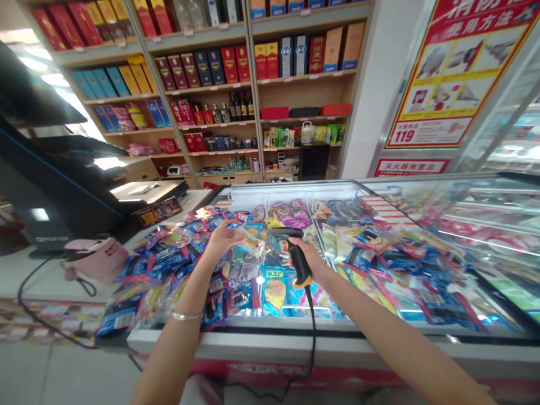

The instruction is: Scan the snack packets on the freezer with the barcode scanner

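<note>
My right hand (pixel 307 254) is wrapped round the grip of a black and yellow barcode scanner (pixel 300 267), whose head points left. In my left hand (pixel 223 241) is a small clear plastic packet (pixel 252 243), held in front of the scanner head. Its contents are too blurred to name. Below my left forearm and to its left lies a heap of blue and pink snack packets (pixel 166 259). More blue packets (pixel 400 261) are spread to the right of my right hand. Both heaps rest on the glass top of a chest freezer (pixel 261 337).
Beside the freezer, a counter (pixel 29 281) carries a dark checkout terminal (pixel 54 185) and a pink pouch (pixel 99 256). The scanner's cable (pixel 313 337) hangs over the freezer's front edge. Behind stand shelves (pixel 211 87) of boxes and bottles; a red poster (pixel 468 73) hangs at right.
</note>
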A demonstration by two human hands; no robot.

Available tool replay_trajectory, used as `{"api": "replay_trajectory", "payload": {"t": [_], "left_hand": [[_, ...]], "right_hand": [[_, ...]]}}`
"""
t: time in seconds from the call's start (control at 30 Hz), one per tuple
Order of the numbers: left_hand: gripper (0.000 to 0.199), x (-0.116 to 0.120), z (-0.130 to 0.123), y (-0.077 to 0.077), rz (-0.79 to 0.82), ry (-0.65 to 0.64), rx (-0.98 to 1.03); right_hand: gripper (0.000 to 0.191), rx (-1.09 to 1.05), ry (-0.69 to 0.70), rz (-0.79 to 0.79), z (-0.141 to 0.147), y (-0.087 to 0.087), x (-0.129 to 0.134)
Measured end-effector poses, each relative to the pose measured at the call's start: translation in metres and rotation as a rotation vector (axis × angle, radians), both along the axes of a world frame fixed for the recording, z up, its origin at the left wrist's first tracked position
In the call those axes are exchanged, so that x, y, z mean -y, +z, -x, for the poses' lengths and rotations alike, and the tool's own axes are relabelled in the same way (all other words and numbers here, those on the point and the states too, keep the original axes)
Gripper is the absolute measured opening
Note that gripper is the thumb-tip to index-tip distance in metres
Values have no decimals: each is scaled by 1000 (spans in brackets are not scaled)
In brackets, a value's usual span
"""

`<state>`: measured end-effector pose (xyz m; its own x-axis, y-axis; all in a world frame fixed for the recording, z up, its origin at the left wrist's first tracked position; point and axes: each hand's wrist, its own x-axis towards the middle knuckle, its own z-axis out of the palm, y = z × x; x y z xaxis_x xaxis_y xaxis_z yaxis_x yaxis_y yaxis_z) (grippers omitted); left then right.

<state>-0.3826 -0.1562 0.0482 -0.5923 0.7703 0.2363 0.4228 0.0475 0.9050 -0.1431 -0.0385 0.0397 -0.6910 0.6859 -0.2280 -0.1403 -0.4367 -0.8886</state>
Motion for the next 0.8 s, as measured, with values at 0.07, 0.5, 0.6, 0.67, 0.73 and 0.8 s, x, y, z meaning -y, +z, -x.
{"api": "replay_trajectory", "payload": {"t": [0.07, 0.5, 0.6, 0.67, 0.73, 0.8], "left_hand": [[67, 2, 2, 4, -58, 75, 117], [39, -9, 10, -12, -181, 116, 31], [39, -11, 13, -15, -190, 114, 22], [38, -11, 14, -15, -184, 106, 10], [36, -11, 14, -15, -178, 103, 1], [36, -10, 13, -14, -171, 106, -7]], "right_hand": [[25, -18, 57, -154, -4, 6, -4], [25, 233, 337, -913, -16, 18, -1], [25, 241, 367, -951, -16, 18, 0], [24, 226, 368, -931, -16, 19, 0], [24, 194, 356, -880, -17, 19, 1], [22, 143, 345, -816, -18, 20, 2]]}}
